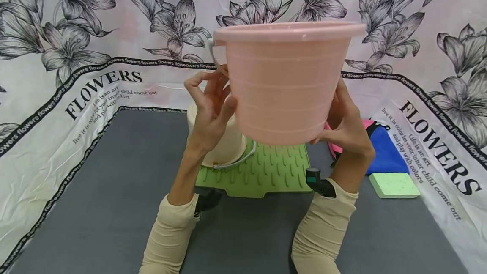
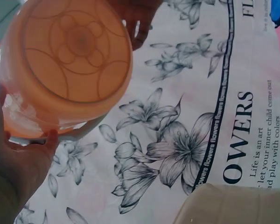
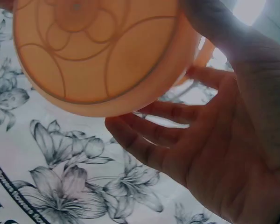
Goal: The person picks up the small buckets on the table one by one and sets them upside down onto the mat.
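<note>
A pink plastic bucket [image 1: 285,88] is held up above the table, upright, its rim level with the flowered backdrop. My left hand [image 1: 211,115] grips its left side, thumb against the wall and fingers near the pale handle [image 1: 217,56]. On the opposite side, my right hand [image 1: 348,128] holds the lower wall, thumb near the bottom edge; most of its fingers are hidden behind the bucket in the head view. The left wrist view shows the bucket's base [image 2: 79,42] from below, with a moulded flower-like pattern. In the right wrist view several right fingers [image 3: 154,128] spread along the wall.
Behind the left hand, a cream bucket [image 1: 230,147] with a pale handle stands on a green ridged mat [image 1: 274,174]. At the right lie a blue cloth item [image 1: 386,151], something pink [image 1: 335,148] and a light green sponge [image 1: 394,185]. The grey table [image 1: 95,202] has a printed flower sheet behind it.
</note>
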### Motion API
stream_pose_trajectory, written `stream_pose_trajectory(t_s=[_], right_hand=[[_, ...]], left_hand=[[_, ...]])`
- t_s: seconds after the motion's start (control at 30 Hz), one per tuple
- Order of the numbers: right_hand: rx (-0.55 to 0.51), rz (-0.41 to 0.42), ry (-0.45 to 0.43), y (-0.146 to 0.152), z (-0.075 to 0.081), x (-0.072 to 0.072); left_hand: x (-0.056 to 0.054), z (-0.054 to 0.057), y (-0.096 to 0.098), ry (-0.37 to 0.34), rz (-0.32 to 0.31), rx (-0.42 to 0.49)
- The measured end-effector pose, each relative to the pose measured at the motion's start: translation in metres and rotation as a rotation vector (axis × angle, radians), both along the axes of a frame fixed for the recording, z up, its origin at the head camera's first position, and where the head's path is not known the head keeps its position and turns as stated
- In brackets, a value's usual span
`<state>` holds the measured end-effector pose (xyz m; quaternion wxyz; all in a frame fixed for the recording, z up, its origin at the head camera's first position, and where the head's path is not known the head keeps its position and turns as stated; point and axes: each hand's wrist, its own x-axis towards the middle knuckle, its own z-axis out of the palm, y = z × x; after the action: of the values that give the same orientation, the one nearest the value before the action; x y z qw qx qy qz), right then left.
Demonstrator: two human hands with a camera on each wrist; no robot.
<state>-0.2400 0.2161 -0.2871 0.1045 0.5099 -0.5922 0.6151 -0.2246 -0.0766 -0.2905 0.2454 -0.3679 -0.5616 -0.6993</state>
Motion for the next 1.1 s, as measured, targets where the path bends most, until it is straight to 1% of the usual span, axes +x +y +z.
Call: stream_pose_trajectory(t_s=[0.03,0.07,0.13,0.23,0.33,0.43,0.47,0.53,0.63,0.7,0.77,0.8,0.87,0.93,0.97,1.0,1.1], right_hand=[[-0.020,-0.026,-0.007,0.000,0.000,0.000],[-0.038,-0.038,-0.012,0.001,0.000,0.001],[-0.072,-0.056,-0.025,0.002,-0.001,0.002],[-0.121,-0.124,-0.039,0.003,-0.001,0.004],[-0.192,-0.217,-0.075,0.000,0.001,0.005],[-0.224,-0.305,-0.106,-0.002,0.003,0.006],[-0.225,-0.333,-0.112,-0.003,0.003,0.006],[-0.212,-0.385,-0.104,-0.003,0.005,0.007],[-0.213,-0.425,-0.087,-0.002,0.008,0.009],[-0.231,-0.435,-0.075,-0.002,0.009,0.011],[-0.240,-0.419,-0.058,-0.002,0.010,0.013],[-0.242,-0.404,-0.047,-0.002,0.010,0.014],[-0.238,-0.355,-0.023,-0.003,0.011,0.015],[-0.224,-0.321,0.002,-0.002,0.011,0.016],[-0.219,-0.315,0.012,-0.002,0.012,0.016],[-0.218,-0.313,0.018,-0.002,0.012,0.016],[-0.216,-0.335,0.022,-0.001,0.012,0.015]], left_hand=[[0.000,-0.001,0.002,0.006,-0.002,-0.037],[-0.001,-0.002,0.003,0.019,0.012,-0.087],[-0.001,-0.003,0.002,0.048,0.062,-0.201],[-0.001,-0.004,-0.001,0.102,0.178,-0.354],[-0.002,-0.005,-0.005,0.176,0.321,-0.471],[-0.004,-0.008,-0.004,0.236,0.433,-0.529],[-0.005,-0.009,-0.002,0.242,0.456,-0.537],[-0.006,-0.011,0.004,0.225,0.457,-0.536],[-0.005,-0.014,0.016,0.164,0.412,-0.511],[-0.003,-0.015,0.021,0.111,0.376,-0.487],[-0.002,-0.016,0.024,0.073,0.363,-0.461],[-0.001,-0.016,0.024,0.065,0.365,-0.444],[0.000,-0.016,0.025,0.071,0.367,-0.409],[0.000,-0.014,0.027,0.106,0.382,-0.380],[0.001,-0.014,0.027,0.125,0.392,-0.367],[0.001,-0.013,0.028,0.141,0.390,-0.351],[0.002,-0.014,0.031,0.150,0.352,-0.310]])
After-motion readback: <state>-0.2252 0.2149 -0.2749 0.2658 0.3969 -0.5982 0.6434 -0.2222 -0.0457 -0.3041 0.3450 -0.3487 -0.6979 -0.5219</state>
